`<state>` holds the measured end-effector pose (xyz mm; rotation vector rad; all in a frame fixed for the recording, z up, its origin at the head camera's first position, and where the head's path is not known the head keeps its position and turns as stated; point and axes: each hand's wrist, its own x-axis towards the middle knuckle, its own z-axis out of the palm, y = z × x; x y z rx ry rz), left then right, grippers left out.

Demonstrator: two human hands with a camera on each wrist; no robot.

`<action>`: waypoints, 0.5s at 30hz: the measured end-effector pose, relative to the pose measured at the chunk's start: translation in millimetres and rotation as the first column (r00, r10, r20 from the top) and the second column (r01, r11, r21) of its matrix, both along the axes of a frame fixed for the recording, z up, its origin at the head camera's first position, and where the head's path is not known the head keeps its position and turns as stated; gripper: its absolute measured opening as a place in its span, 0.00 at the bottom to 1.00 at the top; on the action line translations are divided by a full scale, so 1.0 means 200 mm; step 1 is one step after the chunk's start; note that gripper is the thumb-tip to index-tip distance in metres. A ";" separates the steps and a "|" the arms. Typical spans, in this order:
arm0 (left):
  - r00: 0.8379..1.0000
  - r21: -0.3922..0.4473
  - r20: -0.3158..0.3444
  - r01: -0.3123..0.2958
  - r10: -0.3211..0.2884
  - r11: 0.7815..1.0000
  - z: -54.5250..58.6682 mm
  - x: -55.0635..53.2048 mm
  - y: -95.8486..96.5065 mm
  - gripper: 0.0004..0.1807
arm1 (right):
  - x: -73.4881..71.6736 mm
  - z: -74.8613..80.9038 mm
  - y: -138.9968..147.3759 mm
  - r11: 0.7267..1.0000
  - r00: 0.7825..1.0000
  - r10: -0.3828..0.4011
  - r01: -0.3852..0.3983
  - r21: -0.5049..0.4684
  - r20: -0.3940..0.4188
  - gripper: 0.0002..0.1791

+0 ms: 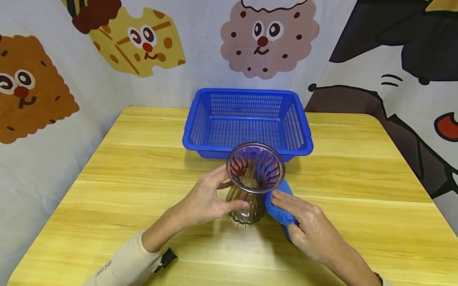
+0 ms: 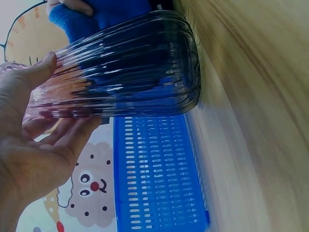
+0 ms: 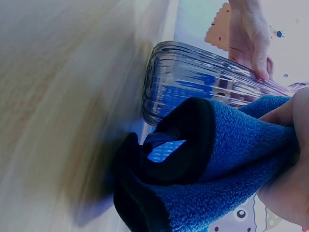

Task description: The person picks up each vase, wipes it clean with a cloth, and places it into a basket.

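Observation:
A ribbed, tinted glass vase (image 1: 247, 206) with a flared purple rim stands near the middle of the table, just in front of the basket. My left hand (image 1: 205, 198) grips it below the rim, thumb on the near side and fingers around the far side. In the left wrist view the ribbed body of the vase (image 2: 130, 72) shows through to blue behind it. My right hand (image 1: 307, 222) pinches a blue cloth (image 1: 280, 212) at the vase's right side, close under the rim. The folded cloth (image 3: 231, 145) has dark edging and hangs down beside the glass in the right wrist view.
A blue plastic basket (image 1: 247, 131) with slotted walls sits behind the vase. The wooden table (image 1: 118, 178) has light yellow grain. A white curtain (image 1: 204, 43) with cartoon figures hangs behind and at both sides. A black strap end (image 1: 168, 258) sticks out by the left sleeve.

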<state>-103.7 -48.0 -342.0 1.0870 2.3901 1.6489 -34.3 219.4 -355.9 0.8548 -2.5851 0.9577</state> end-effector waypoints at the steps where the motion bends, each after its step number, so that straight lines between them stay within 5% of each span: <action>1: 1.000 0.004 -0.003 0.002 -0.002 1.000 0.00 0.00 0.00 0.45 | 0.00 0.00 0.00 1.000 1.000 -0.002 0.002 0.005 0.005 0.34; 15: 1.000 0.012 -0.020 0.009 -0.009 1.000 0.01 0.00 0.00 0.45 | -0.01 -0.03 0.00 0.999 1.000 0.002 -0.003 0.051 0.029 0.33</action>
